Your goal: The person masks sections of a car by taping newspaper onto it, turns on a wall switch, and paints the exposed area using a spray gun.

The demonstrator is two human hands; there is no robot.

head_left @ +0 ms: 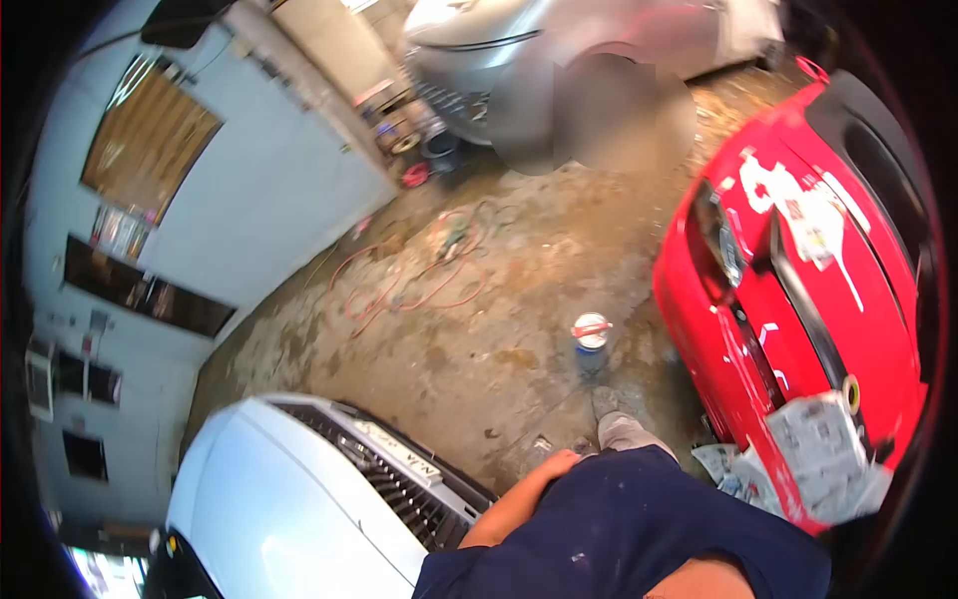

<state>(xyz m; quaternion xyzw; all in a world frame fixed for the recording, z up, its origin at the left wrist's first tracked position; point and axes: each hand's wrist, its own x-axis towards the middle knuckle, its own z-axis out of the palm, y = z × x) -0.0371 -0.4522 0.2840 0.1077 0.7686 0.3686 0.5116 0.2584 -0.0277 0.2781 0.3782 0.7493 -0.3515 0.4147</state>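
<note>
My left hand (561, 465) hangs low beside my dark blue shirt, close to my leg. Its fingers are too small and blurred to read, and I make out nothing held in it. Of my right side only the upper arm (704, 579) shows at the bottom edge; the right hand is out of view. Just ahead of my shoe (606, 402) a blue bucket (591, 361) stands on the floor. Across its white top (591, 339) lies a reddish, elongated object. The red car (699, 329) on my right carries masking newspaper (813, 444) and pale patches.
A white car's front (289, 479) is close on my left. Red hoses (374, 304) lie coiled on the wet floor (519, 290). A silver car (479, 60) stands at the back, partly behind a blurred patch. Boxes and a dark bucket (441, 150) sit by the wall.
</note>
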